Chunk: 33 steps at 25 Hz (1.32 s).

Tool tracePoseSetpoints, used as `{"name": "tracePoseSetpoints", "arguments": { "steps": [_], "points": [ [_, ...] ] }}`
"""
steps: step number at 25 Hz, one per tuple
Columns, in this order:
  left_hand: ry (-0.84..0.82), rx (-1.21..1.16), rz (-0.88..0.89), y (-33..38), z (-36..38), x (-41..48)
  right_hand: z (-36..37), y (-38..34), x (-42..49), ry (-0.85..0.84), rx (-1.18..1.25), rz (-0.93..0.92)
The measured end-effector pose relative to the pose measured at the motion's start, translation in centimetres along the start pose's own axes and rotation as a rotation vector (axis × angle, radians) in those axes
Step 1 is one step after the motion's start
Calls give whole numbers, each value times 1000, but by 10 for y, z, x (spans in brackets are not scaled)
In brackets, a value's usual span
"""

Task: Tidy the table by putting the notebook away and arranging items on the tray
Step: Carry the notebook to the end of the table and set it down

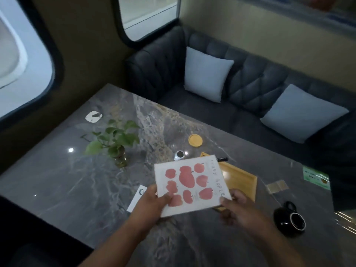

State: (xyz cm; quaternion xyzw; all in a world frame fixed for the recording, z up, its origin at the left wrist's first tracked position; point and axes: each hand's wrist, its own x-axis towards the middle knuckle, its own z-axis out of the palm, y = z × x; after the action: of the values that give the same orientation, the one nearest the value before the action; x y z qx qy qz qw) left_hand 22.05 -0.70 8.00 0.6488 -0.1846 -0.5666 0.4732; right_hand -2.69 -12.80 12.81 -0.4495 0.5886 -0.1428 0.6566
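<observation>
Both forearms reach in from the near edge. Left hand (157, 198) is clamped on the notebook (189, 185) at its near-left corner, thumb on top of the cover, fingers hidden below. Right hand (234, 206) grips the near-right corner w/ fingertips curled onto the edge; blurred, so exact finger spread can't be told. Notebook is white w/ red apples, held flat above the table (77, 189), tilted slightly.

Under and beyond the right hand: wooden tray (241, 179), mostly covered by the notebook, its far-right part showing. Black mug (290, 220) sits on the table right of the right hand, apart from it. White card (137, 197) lies just left of the left hand. Beyond the notebook: small metal cup (179, 155), black pen (222, 159), yellow coaster (196, 140). Plant in glass (117, 145) far-left of the left hand. Wide bare tabletop left of the left hand and at the near side
</observation>
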Motion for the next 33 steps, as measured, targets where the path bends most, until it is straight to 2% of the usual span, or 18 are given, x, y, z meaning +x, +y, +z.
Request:
{"name": "tracePoseSetpoints", "arguments": {
  "steps": [2,10,16,21,25,33],
  "points": [
    [114,1,19,-5,-48,0,47,-2,6,-80,-105,18],
    [310,-82,-36,-29,-228,-29,222,12,40,-394,-444,83],
    [468,-220,-93,-51,-317,-46,336,18,76,-497,-490,101],
    [558,-358,-164,-68,-373,-43,410,18,108,-533,-560,73],
    [572,-292,-201,-72,-415,-34,459,5,135,-505,-644,-4],
    [839,-320,-264,-90,-455,4,568,-28,197,-461,-881,-180]
  ]
}}
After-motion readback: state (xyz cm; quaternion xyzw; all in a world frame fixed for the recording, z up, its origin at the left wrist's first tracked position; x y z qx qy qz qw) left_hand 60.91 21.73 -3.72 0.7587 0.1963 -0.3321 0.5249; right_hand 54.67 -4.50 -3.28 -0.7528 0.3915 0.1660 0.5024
